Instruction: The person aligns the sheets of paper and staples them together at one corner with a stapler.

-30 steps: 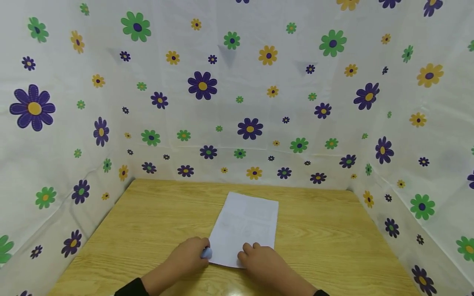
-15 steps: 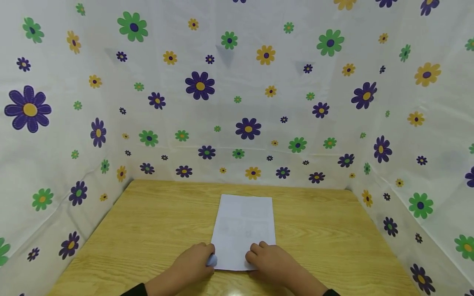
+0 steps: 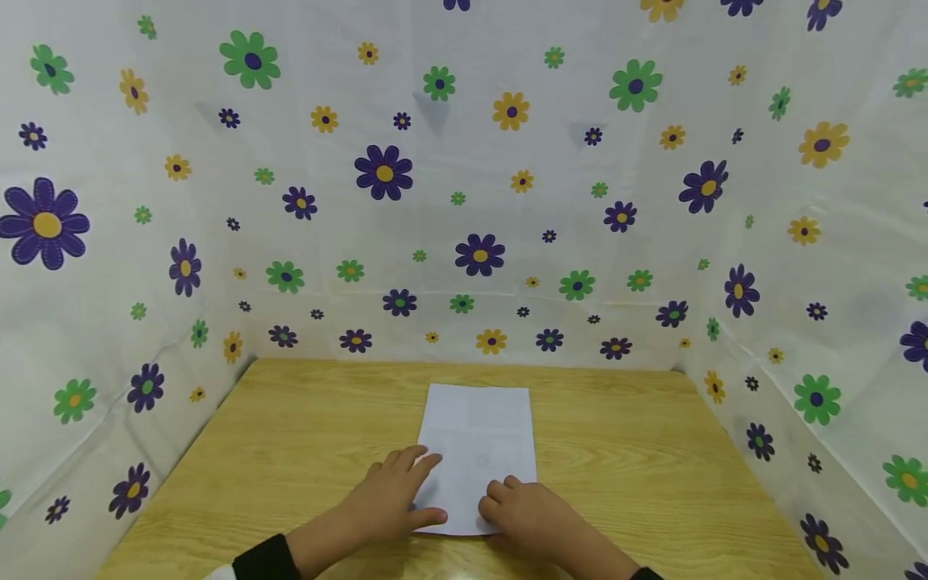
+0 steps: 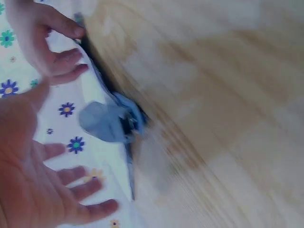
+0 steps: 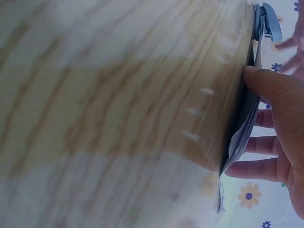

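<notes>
White paper sheets (image 3: 474,427) lie on the wooden table, with faint print showing through. My left hand (image 3: 387,499) is over their near left corner, its fingers spread and holding nothing. In the left wrist view, a blue-grey clip (image 4: 102,122) sits on the edge of the paper, apart from the fingers of that hand. The left hand hides this clip in the head view. With thumb below and fingers above, my right hand (image 3: 532,514) pinches the near right part of the sheets. Their edges fan slightly apart in the right wrist view.
The wooden table (image 3: 326,435) extends to both sides of the paper and behind it. A white cloth (image 3: 319,242) printed with purple, green and yellow flowers stands as walls at the back, left and right.
The left hand has let go of the clip and spread its fingers. The sheets have turned from slanting to nearly straight. The right hand keeps its grip, having shifted slightly right.
</notes>
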`<state>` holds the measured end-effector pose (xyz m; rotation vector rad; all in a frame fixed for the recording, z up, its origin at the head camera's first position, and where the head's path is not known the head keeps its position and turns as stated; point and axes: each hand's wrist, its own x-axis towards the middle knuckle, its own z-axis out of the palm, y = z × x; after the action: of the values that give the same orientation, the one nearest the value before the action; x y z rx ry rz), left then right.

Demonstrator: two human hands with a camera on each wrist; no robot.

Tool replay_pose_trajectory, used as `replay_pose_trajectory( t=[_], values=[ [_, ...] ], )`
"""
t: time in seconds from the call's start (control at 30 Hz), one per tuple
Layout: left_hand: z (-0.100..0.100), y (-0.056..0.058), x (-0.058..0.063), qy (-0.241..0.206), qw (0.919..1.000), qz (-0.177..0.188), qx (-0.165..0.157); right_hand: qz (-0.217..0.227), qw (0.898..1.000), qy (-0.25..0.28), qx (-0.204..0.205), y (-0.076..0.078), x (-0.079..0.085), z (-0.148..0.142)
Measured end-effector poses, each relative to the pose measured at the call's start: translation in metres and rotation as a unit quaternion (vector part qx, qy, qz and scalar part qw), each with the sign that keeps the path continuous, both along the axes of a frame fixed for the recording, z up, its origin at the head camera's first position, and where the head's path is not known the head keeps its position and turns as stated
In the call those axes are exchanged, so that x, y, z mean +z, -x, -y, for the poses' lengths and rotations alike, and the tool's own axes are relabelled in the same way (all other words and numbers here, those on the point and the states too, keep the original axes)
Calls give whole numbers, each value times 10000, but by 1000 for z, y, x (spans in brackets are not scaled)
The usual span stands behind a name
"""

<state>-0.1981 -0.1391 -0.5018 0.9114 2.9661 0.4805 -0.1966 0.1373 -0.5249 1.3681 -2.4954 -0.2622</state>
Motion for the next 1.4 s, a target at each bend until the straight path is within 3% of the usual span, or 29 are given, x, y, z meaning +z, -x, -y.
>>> replay_pose_trajectory(
  t=[0.2,0.37,0.77,1.0,1.2,1.3,1.4],
  values=[
    [-6,14,-21,475,9954,-57,-833,118,9997,-139,-174,-1,2,0],
    [-9,16,-38,637,9916,-159,-1118,37,9999,-144,-75,-3,6,1],
    [-15,21,-58,297,9926,-575,-1022,-32,10000,6,5,1,7,-1],
    [-12,16,-68,191,9920,-796,-965,-166,9996,126,186,-3,2,2],
    [-14,13,-63,507,9875,-1153,-951,-39,9999,42,154,-2,6,5],
    [-16,12,-59,564,9879,-1165,-855,-114,9998,11,134,-2,8,7],
    [-18,10,-56,389,9925,-951,-665,-247,9996,2,148,-2,8,6]
  ],
)
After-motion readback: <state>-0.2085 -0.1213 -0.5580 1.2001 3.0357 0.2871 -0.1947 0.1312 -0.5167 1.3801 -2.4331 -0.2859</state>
